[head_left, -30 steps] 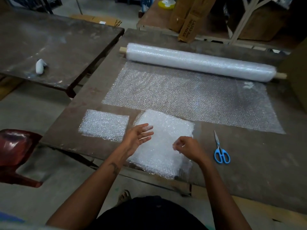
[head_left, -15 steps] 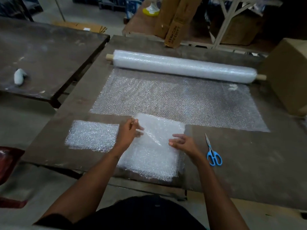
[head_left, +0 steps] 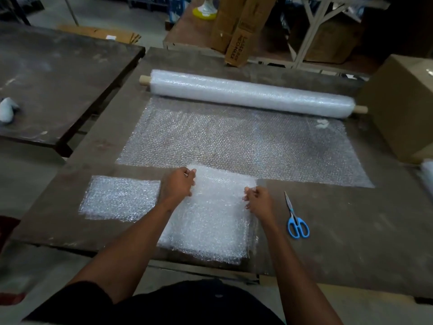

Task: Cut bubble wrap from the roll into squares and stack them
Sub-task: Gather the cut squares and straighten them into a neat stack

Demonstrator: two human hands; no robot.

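Observation:
A long bubble wrap roll (head_left: 250, 93) on a wooden core lies across the far side of the table, with an unrolled sheet (head_left: 234, 141) spread toward me. A stack of cut squares (head_left: 210, 221) sits at the table's near edge. My left hand (head_left: 179, 182) grips the stack's far left corner with curled fingers. My right hand (head_left: 257, 199) pinches its right edge near the far right corner. A smaller cut piece (head_left: 121, 198) lies flat to the left of the stack. Blue-handled scissors (head_left: 295, 218) lie shut on the table to the right of my right hand.
The work table (head_left: 351, 231) is dark wood; a second dark table (head_left: 58, 73) stands at left with a white object (head_left: 8, 109) on it. A cardboard box (head_left: 403, 106) stands at the right edge. Cartons and a shelf frame stand behind.
Both hands moved forward along the stack, from its middle to its far corners, and now hold its edges. The camera view shifted closer and to the right.

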